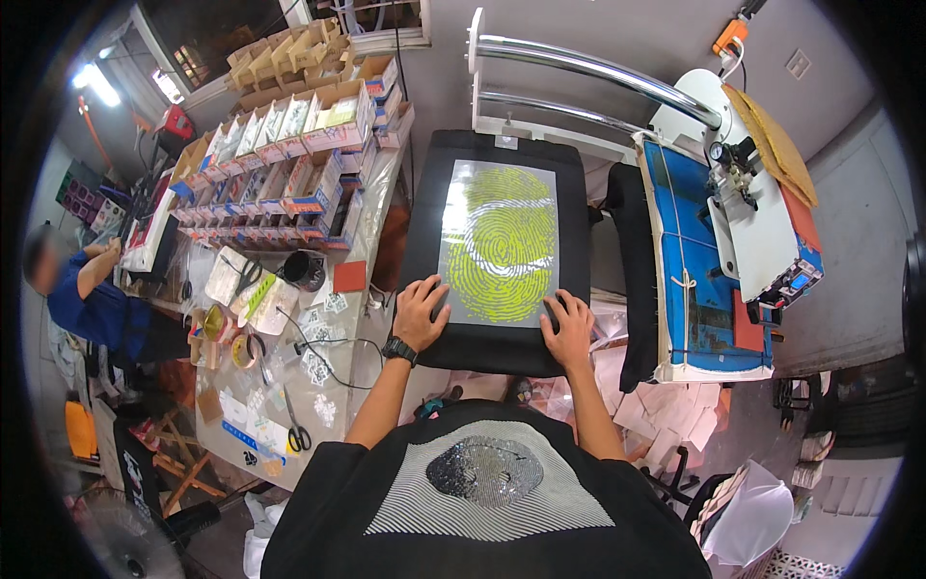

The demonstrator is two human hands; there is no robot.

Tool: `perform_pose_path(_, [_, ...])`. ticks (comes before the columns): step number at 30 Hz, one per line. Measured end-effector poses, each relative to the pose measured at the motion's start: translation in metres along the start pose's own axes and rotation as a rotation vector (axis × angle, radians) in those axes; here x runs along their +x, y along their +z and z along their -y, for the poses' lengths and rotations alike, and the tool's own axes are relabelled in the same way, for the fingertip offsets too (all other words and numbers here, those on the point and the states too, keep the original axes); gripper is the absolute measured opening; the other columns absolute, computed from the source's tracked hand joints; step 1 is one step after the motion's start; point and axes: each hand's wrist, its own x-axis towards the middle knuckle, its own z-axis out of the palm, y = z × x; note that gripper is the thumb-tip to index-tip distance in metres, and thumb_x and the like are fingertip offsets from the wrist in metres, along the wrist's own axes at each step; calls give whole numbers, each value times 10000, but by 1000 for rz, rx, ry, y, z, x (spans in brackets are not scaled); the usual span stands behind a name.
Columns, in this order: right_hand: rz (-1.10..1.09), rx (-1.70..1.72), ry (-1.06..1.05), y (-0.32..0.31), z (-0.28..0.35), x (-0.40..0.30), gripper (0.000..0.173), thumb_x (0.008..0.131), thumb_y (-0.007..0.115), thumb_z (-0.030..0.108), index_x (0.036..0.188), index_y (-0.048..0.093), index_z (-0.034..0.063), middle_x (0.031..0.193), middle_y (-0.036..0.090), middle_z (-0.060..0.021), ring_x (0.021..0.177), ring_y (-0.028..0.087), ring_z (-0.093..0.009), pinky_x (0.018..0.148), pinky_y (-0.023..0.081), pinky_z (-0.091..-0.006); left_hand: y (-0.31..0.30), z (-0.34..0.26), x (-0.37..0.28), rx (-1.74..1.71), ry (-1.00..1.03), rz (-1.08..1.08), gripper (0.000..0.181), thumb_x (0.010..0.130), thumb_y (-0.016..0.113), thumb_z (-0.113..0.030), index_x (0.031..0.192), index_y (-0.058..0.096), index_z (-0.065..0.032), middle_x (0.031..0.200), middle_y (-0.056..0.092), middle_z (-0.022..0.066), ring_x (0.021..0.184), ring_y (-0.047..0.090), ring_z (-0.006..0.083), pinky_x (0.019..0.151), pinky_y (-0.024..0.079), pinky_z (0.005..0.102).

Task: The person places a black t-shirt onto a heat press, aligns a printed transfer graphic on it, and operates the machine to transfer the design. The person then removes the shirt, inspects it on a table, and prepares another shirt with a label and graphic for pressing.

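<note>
A clear transfer sheet (445, 286) lies flat on black fabric (485, 347) draped over the lower platen of a heat press. On the sheet is a yellow-green fingerprint design (499, 253) crossed by white curved bands. My left hand (421, 315) rests at the sheet's lower left edge, fingers spread on sheet and fabric. At the lower right edge my right hand (569, 329) lies likewise, fingers apart, holding nothing. A small label (506, 142) shows at the fabric's far edge. More black fabric (631, 289) hangs to the right.
The press's upper head (759, 217) is swung out right, beside a blue board (669, 188). On the left table (340, 405) lie scissors (295, 427), tape rolls (244, 350) and a red square (350, 276). Cardboard bins (289, 174) stand behind. Farther left is another person (108, 304).
</note>
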Motion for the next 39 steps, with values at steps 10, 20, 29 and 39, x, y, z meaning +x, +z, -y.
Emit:
perform_pose_path(10, [-67, 130, 33, -13, 8, 2, 319, 806, 657, 192, 1115, 641, 113, 1241, 554, -85, 1165, 483, -293, 1012, 334, -436, -7, -5, 4, -82, -40, -16, 387, 816, 640, -216, 1182, 602, -97, 1307, 515, 81, 1167, 485, 296, 975, 380, 432])
perform_pose_path(20, [-874, -331, 295, -229, -108, -28, 175, 860, 520, -46, 988, 635, -18, 951, 628, -134, 893, 581, -285, 774, 463, -393, -45, 55, -61, -41, -517, -392, 247, 846, 591, -82, 1085, 642, -45, 1118, 587, 145, 1074, 543, 319, 947, 416, 409])
perform_pose_path(29, [-786, -159, 2, -204, -76, -15, 223, 778, 508, -84, 921, 648, 14, 927, 616, -128, 913, 564, -293, 801, 445, -392, -17, 0, -3, -168, -76, -179, 263, 818, 614, -74, 1080, 640, -61, 1190, 580, 119, 1118, 533, 314, 963, 416, 408])
perform_pose_path(39, [-33, 27, 35, 18, 0, 33, 343, 787, 648, 239, 1102, 636, 103, 1268, 533, -93, 1201, 454, -298, 1004, 313, -452, 2, 15, 28, -18, 46, 47, 406, 809, 643, -239, 1187, 583, -102, 1356, 477, 88, 1257, 426, 289, 1020, 340, 435])
